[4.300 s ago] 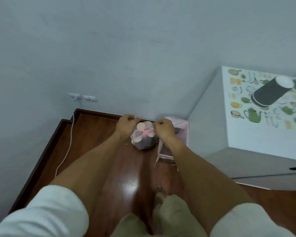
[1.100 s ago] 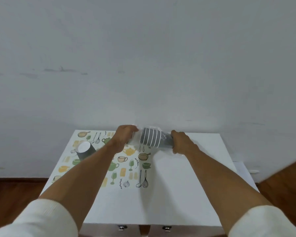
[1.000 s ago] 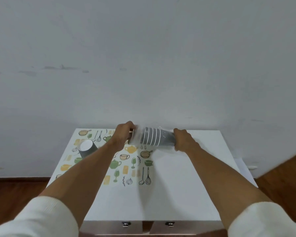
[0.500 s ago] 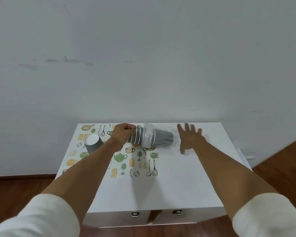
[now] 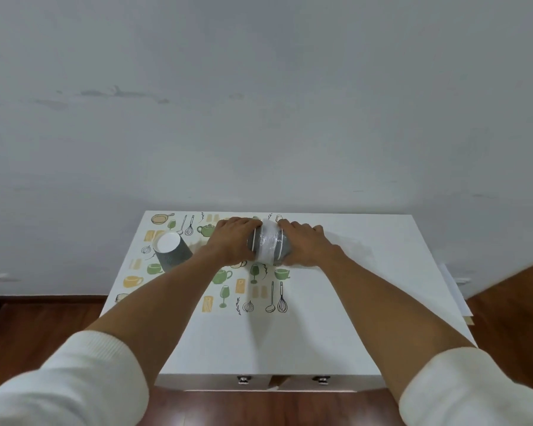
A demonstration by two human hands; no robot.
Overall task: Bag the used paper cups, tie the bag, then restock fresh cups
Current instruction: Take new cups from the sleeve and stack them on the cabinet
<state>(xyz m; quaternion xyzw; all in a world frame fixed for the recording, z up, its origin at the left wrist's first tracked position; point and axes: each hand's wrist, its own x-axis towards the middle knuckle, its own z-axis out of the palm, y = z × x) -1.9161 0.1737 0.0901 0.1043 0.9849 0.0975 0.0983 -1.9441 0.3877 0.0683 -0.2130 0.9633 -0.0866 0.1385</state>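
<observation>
The stack of fresh cups [image 5: 269,243] lies on its side toward the far edge of the desk [image 5: 366,302], its long axis running left to right, with a bunched clear plastic sleeve [image 5: 266,241] wrapped around its middle. Both hands are on it, 1 at each end: the left hand [image 5: 233,239] is clenched over the left end, where the white rims show, and the right hand [image 5: 303,245] is cupped around the right end, fingers [image 5: 291,225] curled over the top. So the stack sits directly between the 2 hands, neither nearer than the other, and the axis of the stack is the line joining them. That seems to be what the next move depends on: pulling the hands apart along that line would draw the cups out of the sleeve, while any twist off-axis would likely jam the nested rims against the plastic. A single gray cup [image 5: 172,250] lies tipped on the printed mat [image 5: 237,285] to the left, apart from the left hand, its white inside facing the camera. The restocking step looks to be under way; no bag of used cups is in view.
</observation>
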